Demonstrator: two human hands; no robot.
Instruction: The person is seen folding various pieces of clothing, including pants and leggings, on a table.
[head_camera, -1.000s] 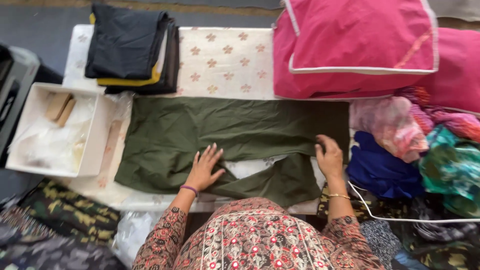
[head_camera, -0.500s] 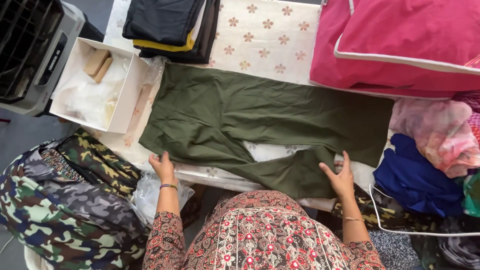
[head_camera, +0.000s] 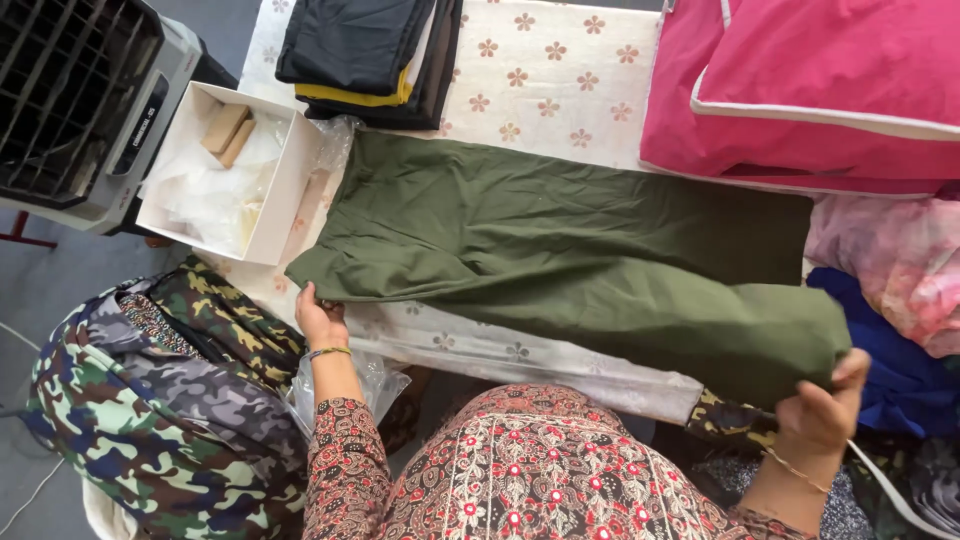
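Observation:
An olive green garment (head_camera: 560, 250) lies spread across a white flower-print cloth (head_camera: 560, 70) on the table. My left hand (head_camera: 320, 320) pinches the garment's near left corner at the table's front edge. My right hand (head_camera: 825, 405) grips its near right end, which is folded over my fingers. My patterned red sleeves show at the bottom.
A stack of folded black and yellow clothes (head_camera: 365, 50) sits at the back left. An open white box (head_camera: 225, 170) stands left of the garment, next to a grey fan unit (head_camera: 70, 100). Pink bags (head_camera: 820, 90) fill the back right. Camouflage fabric (head_camera: 170, 400) lies lower left; mixed clothes (head_camera: 890, 270) lie right.
My hands have moved apart to the garment's two near ends. The gap in its middle is gone and the garment now lies as one long folded strip.

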